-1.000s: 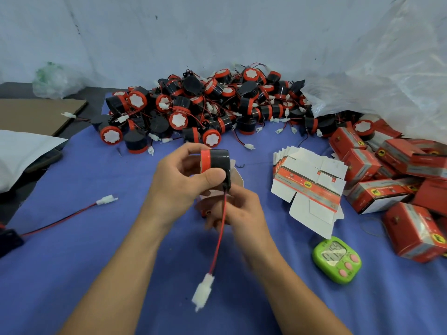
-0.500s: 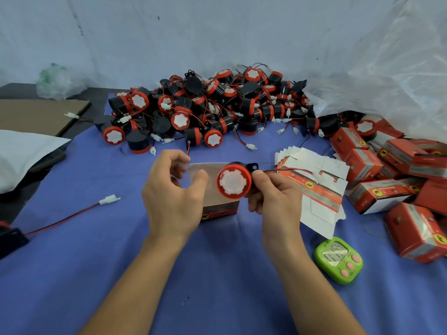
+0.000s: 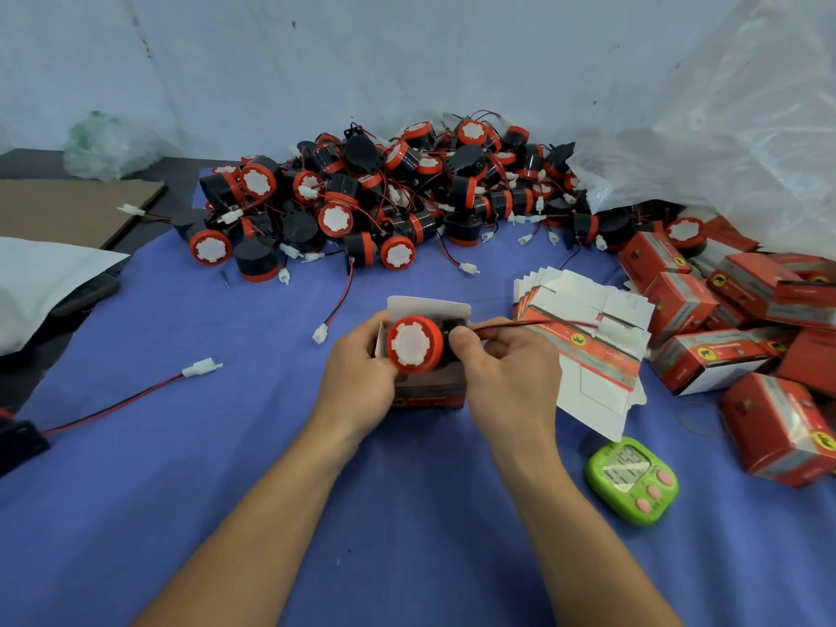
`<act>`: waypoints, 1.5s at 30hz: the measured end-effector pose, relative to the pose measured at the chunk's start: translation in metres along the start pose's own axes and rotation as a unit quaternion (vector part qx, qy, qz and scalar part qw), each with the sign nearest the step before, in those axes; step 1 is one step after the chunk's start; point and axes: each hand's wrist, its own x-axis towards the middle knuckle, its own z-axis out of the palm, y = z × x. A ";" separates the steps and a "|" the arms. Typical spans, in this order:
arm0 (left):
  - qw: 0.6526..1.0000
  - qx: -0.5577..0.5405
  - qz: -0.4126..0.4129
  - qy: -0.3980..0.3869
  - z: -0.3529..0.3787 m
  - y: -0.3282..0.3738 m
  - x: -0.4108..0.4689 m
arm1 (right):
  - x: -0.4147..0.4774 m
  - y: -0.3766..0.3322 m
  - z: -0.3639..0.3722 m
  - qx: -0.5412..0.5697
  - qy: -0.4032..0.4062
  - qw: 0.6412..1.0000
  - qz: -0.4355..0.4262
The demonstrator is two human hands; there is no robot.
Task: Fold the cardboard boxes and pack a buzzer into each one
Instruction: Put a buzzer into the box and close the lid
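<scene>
The left hand [image 3: 357, 382] holds the box [image 3: 429, 393], the right hand [image 3: 506, 373] seems to pinch the buzzer [image 3: 414, 343]; push it straight in.

- Left hand [image 3: 362, 377] grips an open red cardboard box [image 3: 429, 393].
- Right hand [image 3: 506, 368] pinches a red-faced buzzer [image 3: 414, 345] at the box mouth, its wire [image 3: 534, 325] trailing right.
- Flat box blanks [image 3: 588, 337] and a green timer [image 3: 633, 479] lie to the right.

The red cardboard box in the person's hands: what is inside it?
A round buzzer with red rim and white face fills the red cardboard box's open mouth, its wire trailing out rightward. Whatever lies behind the buzzer is covered.
</scene>
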 end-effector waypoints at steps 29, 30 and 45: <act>0.993 -0.110 -0.044 -0.031 -0.005 0.006 -0.003 | 0.006 0.006 -0.008 -0.341 -0.047 0.916 -0.208; 0.992 -0.111 -0.047 -0.031 -0.005 0.006 -0.003 | 0.007 0.007 -0.008 -0.361 -0.064 0.908 -0.204; 0.997 -0.059 -0.057 -0.011 0.006 -0.003 -0.004 | 0.004 0.004 0.005 -0.394 -0.136 0.890 -0.183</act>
